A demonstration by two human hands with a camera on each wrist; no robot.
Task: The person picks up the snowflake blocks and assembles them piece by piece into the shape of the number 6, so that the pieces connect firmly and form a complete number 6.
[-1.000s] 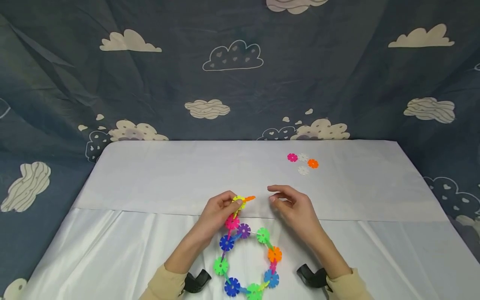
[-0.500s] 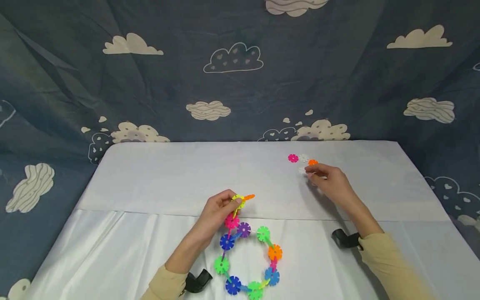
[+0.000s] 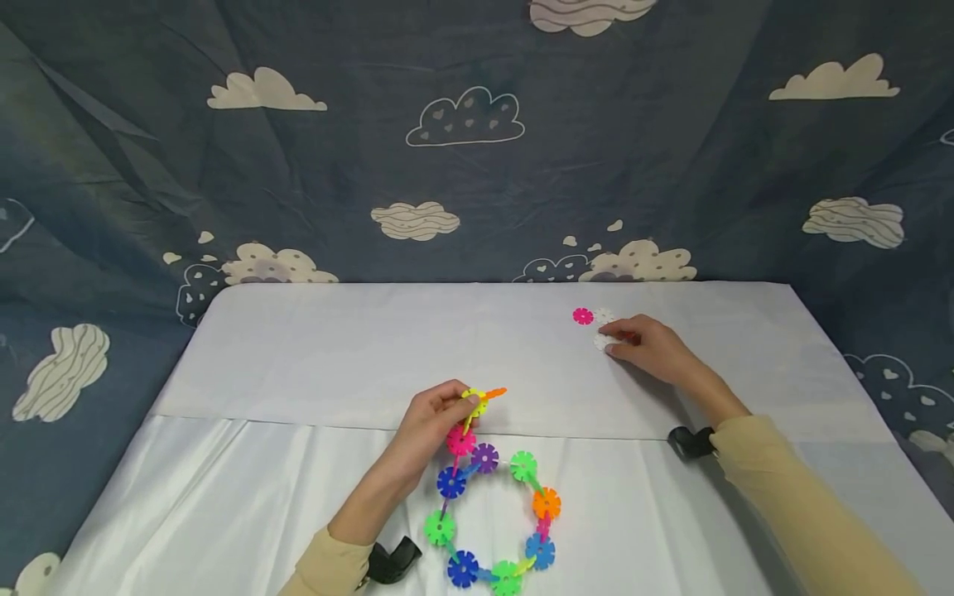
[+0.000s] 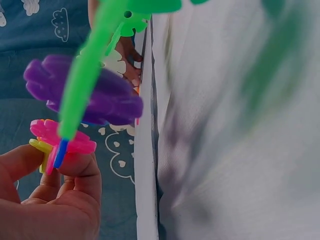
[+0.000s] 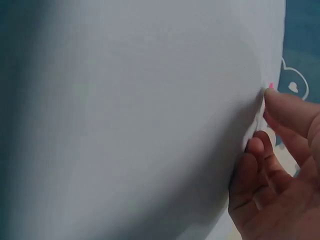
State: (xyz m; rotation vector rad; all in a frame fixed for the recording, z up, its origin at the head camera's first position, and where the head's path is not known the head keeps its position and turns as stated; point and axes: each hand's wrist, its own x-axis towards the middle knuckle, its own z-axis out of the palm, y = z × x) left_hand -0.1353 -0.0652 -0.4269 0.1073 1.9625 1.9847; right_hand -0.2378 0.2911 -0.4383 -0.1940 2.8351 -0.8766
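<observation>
My left hand (image 3: 436, 422) pinches a yellow notched disc (image 3: 474, 402) at the upper end of a chain of interlocking flower-shaped discs. An orange disc (image 3: 495, 393), seen edge-on, juts right from the yellow one. Below them the chain curves round in a ring, with a purple disc (image 3: 484, 458) and a green disc (image 3: 523, 465) at its top. In the left wrist view, thumb and finger meet near a pink disc (image 4: 60, 135). My right hand (image 3: 652, 348) reaches down to the table, thumb and forefinger slightly apart beside a white disc (image 3: 602, 342) lying there.
A pink disc (image 3: 583, 316) and another white disc (image 3: 604, 314) lie at the table's back right. White cloth covers the table (image 3: 335, 348). Behind it hangs a dark cloud-patterned curtain (image 3: 477, 182). Black wrist cameras (image 3: 392, 560) sit at both cuffs.
My right hand has moved away from the chain, right and forward to the loose discs, and now hides the loose orange one. My left hand keeps its hold on the chain, nearly still.
</observation>
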